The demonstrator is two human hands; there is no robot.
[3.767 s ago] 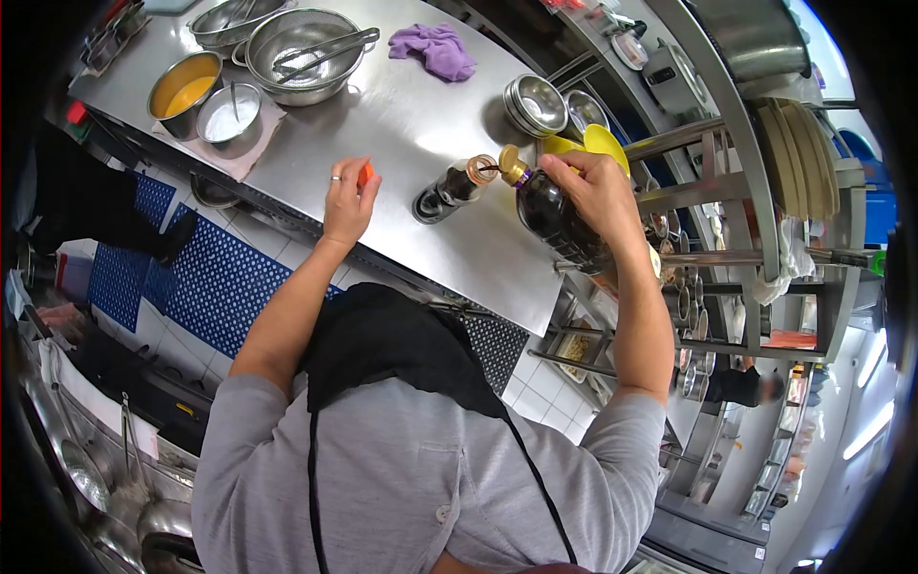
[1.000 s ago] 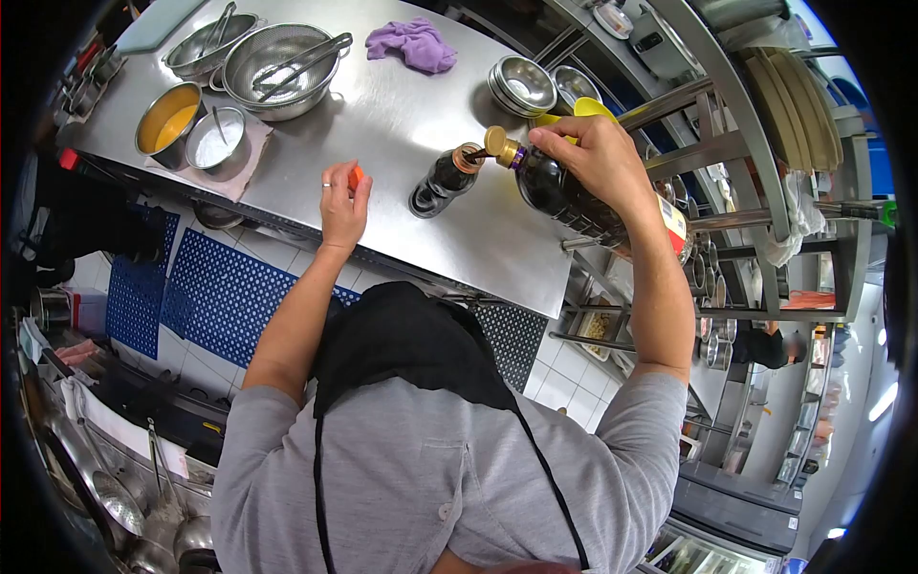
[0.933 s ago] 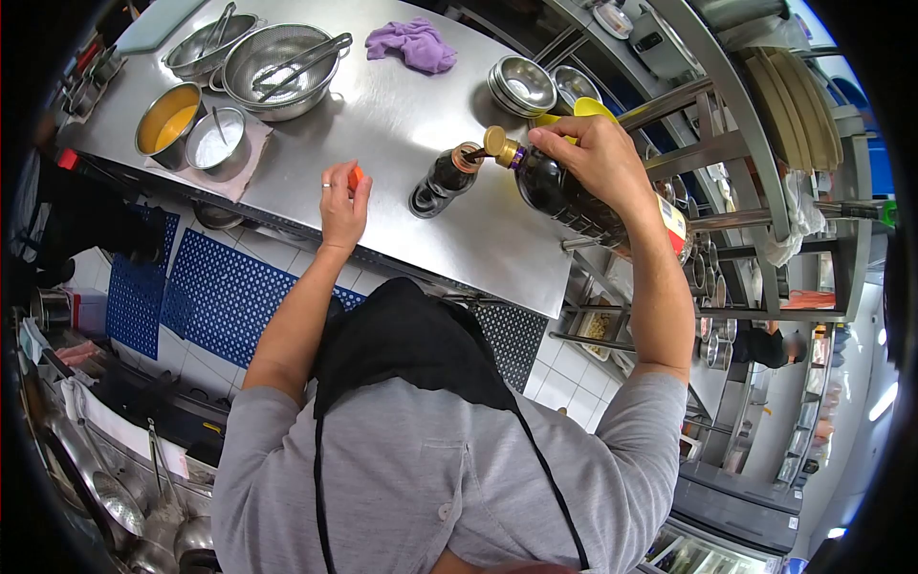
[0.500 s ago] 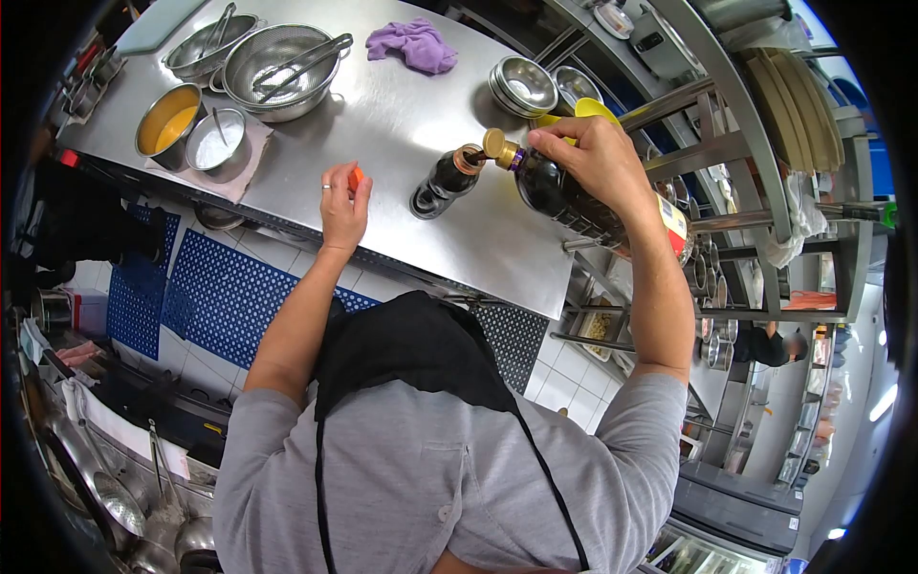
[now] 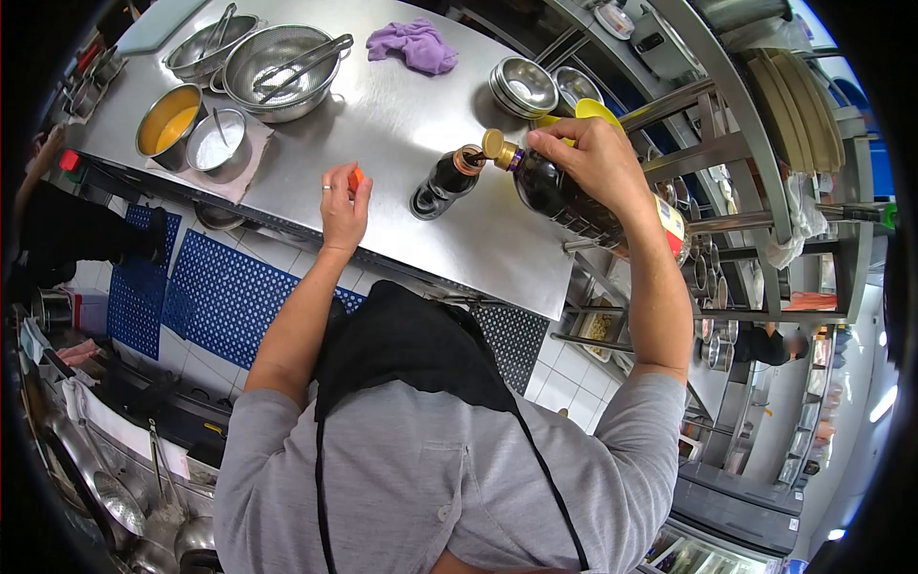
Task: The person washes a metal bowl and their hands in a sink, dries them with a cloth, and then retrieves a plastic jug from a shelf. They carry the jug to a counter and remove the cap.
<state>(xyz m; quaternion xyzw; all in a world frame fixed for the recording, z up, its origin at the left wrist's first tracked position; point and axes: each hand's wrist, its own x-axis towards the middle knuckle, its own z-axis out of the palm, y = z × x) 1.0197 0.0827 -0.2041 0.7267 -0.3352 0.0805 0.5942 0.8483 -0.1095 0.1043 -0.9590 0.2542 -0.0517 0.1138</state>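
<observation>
My right hand (image 5: 601,165) grips a large dark sauce bottle (image 5: 557,199) by its upper part and holds it tipped almost level. Its gold flip cap hangs open, and dark liquid runs from the spout into the mouth of a small dark glass bottle (image 5: 443,191). That small bottle stands on the steel table (image 5: 382,134), and neither hand touches it. Left of it, over the table's near edge, my left hand (image 5: 342,212) is closed around a small orange cap (image 5: 357,179), partly hidden by the fingers.
At the back left are a colander (image 5: 282,72) with tongs, a pot of orange liquid (image 5: 170,124) and a pot of white contents (image 5: 218,143). A purple cloth (image 5: 413,46) and stacked steel bowls (image 5: 523,86) lie farther back. Shelving (image 5: 708,153) rises at the right.
At the far left another person's arm and dark clothing have come further into view. My hands and both bottles stay nearly in place, with the pour continuing.
</observation>
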